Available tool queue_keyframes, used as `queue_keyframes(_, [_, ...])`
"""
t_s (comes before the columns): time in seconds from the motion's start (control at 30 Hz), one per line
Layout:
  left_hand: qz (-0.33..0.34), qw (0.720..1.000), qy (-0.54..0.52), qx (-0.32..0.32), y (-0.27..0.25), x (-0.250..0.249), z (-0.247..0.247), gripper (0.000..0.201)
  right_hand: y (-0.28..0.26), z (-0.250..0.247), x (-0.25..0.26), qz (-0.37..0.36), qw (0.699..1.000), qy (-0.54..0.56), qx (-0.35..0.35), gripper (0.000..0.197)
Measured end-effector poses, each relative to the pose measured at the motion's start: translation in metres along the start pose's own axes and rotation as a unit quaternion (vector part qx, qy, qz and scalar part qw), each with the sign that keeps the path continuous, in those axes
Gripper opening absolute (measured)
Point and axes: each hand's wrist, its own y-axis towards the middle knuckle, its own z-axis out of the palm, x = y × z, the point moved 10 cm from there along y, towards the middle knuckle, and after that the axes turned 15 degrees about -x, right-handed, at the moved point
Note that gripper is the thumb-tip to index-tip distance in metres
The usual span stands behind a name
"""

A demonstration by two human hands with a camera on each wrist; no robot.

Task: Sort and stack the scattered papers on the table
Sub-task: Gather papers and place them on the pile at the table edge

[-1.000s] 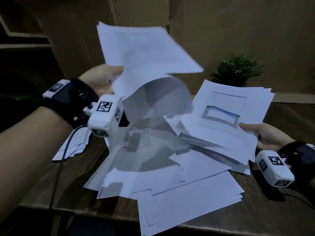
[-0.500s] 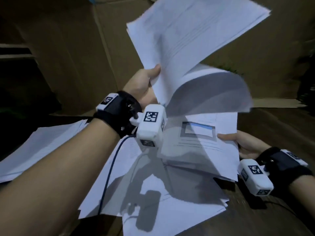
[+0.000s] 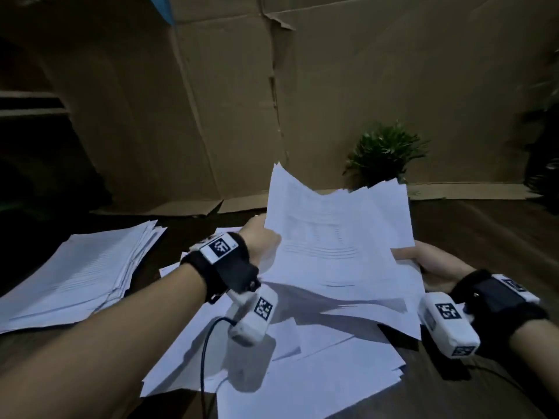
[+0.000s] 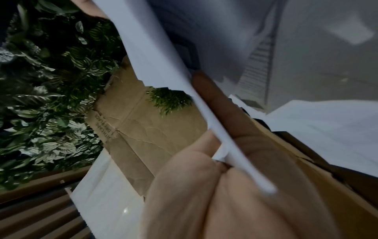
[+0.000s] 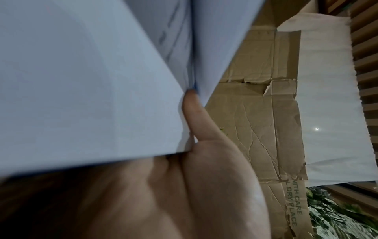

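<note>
I hold a bundle of white printed papers (image 3: 335,243) above the table with both hands. My left hand (image 3: 261,243) grips its left edge; in the left wrist view the thumb and fingers (image 4: 223,113) pinch the sheet edge (image 4: 167,53). My right hand (image 3: 429,261) grips the right edge, and in the right wrist view the thumb (image 5: 194,116) presses on the papers (image 5: 81,80). Loose white sheets (image 3: 302,373) lie scattered on the table under the bundle. A rough pile of papers (image 3: 78,270) lies at the left.
A dark wooden table (image 3: 490,231) carries everything. Brown cardboard sheets (image 3: 230,101) stand behind it as a backdrop. A small green plant (image 3: 384,152) stands at the back, just beyond the held bundle. A cable (image 3: 205,358) runs from my left wrist camera.
My left hand has brought its raised sheets down onto the papers in my right hand, so both hands now hold one bundle low over the table.
</note>
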Motion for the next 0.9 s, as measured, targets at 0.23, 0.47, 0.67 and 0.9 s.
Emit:
queue_keyframes(0.23, [0.003,1.0,0.013,0.006,0.01,0.028,-0.002,0.048,-0.001,-0.01,-0.006,0.037,0.997,0.0,-0.066,0.042])
queue_keyframes(0.47, [0.025,0.998,0.037,0.035,0.015,0.026,0.022,0.05,0.002,-0.01,-0.001,0.024,0.994,0.055,-0.09,0.064])
queue_keyframes(0.67, [0.063,0.996,0.054,0.026,0.018,0.017,0.029,0.056,-0.002,-0.009,0.006,-0.002,0.993,0.1,-0.059,0.054])
queue_keyframes(0.9, [0.021,0.997,0.072,-0.01,0.012,0.019,0.009,0.069,-0.008,0.0,0.015,-0.068,0.997,0.015,-0.015,0.046])
